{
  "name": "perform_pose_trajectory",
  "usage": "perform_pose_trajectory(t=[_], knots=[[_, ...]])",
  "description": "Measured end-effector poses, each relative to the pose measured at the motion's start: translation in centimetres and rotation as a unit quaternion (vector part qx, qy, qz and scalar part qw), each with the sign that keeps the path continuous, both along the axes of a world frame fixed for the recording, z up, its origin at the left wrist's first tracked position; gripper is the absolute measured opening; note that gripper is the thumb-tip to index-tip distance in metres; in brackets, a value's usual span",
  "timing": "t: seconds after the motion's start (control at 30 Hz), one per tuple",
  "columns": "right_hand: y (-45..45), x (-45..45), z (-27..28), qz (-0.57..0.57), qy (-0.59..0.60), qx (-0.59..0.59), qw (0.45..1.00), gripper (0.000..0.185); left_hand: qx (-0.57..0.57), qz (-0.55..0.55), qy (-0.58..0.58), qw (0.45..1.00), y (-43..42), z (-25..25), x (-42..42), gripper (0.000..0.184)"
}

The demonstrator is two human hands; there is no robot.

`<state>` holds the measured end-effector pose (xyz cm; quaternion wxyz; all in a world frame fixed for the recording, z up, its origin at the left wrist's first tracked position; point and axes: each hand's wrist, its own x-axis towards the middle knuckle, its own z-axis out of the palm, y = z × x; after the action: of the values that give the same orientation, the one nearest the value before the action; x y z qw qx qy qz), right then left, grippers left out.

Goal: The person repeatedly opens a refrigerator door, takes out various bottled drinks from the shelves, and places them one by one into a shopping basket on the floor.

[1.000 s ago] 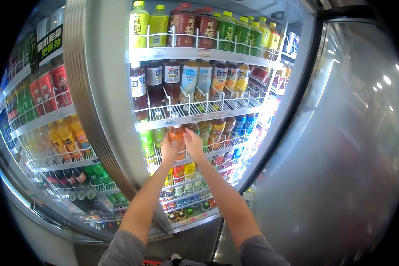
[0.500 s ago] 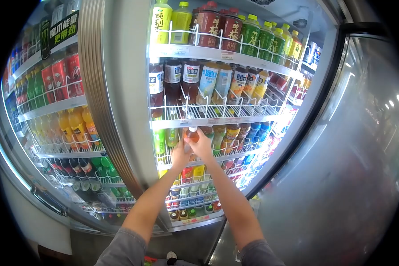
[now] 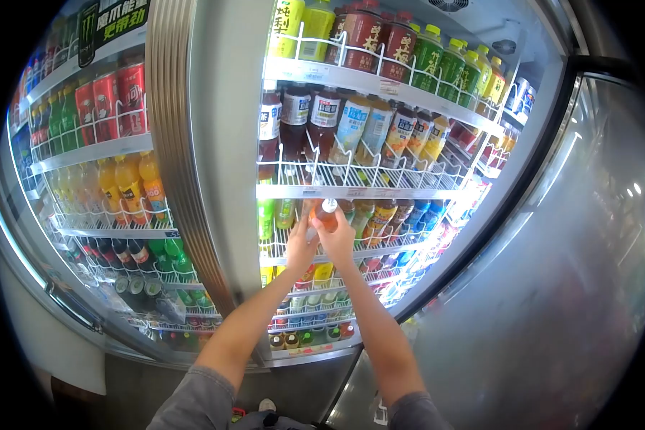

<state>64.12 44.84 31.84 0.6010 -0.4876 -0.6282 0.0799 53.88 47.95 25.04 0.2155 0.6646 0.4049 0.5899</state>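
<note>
A bottle of amber drink (image 3: 326, 216) with a white cap tilts toward me, in front of the shelf below the dark tea bottles. My right hand (image 3: 339, 242) is closed round its body. Beside it, my left hand (image 3: 299, 245) points upward with its fingers stretched out, close to the bottle's left side; whether they touch it I cannot tell. Behind the hands is the wire-fronted shelf (image 3: 369, 252), with green bottles (image 3: 284, 213) to the left and yellow-labelled bottles (image 3: 380, 218) to the right.
Above the hands runs a white shelf edge (image 3: 365, 193) under dark tea bottles (image 3: 325, 115). The cooler's glass door (image 3: 523, 272) stands open on the right. A metal post (image 3: 218, 143) separates the left section, where red cans (image 3: 130, 100) and orange drinks (image 3: 129, 190) stand.
The bottle has come toward me and tipped, showing its cap more. My left fingers have straightened along its side. The view has shifted, so the shelves sit further right in the picture.
</note>
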Motion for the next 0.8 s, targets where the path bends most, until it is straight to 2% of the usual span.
perform_pose_trajectory(t=[0.17,0.33,0.43,0.53,0.6,0.7,0.77,0.8], knots=[[-0.8,0.8,-3.7,0.015,0.057,-0.006,0.998,0.049,-0.007,0.002,0.003,1.0,-2.2,0.8,-0.2,0.058],[-3.0,0.0,-2.2,0.028,0.056,0.017,0.998,0.052,-0.011,-0.011,0.028,1.0,-2.7,1.1,-1.0,0.057],[-4.4,0.3,-0.4,0.02,0.04,0.052,0.998,0.054,0.026,-0.025,0.024,0.999,-3.8,2.1,-1.2,0.055],[-5.8,0.7,1.2,0.007,0.027,0.025,0.999,0.055,0.09,-0.037,0.054,0.994,-5.0,3.6,-1.5,0.058],[-7.0,0.8,1.9,0.074,0.077,0.004,0.994,0.056,0.102,-0.037,0.05,0.993,-5.8,3.3,-1.7,0.058],[-9.1,1.2,2.3,0.085,0.094,-0.028,0.992,0.058,0.106,-0.04,0.04,0.993,-7.3,3.3,-2.2,0.056],[-9.7,2.3,1.3,0.113,0.116,-0.058,0.985,0.059,-0.029,-0.199,-0.034,0.979,-8.0,3.7,-2.8,0.055],[-10.3,2.5,0.8,0.145,0.144,-0.088,0.975,0.059,-0.05,-0.236,-0.049,0.969,-8.3,3.5,-3.0,0.05]])
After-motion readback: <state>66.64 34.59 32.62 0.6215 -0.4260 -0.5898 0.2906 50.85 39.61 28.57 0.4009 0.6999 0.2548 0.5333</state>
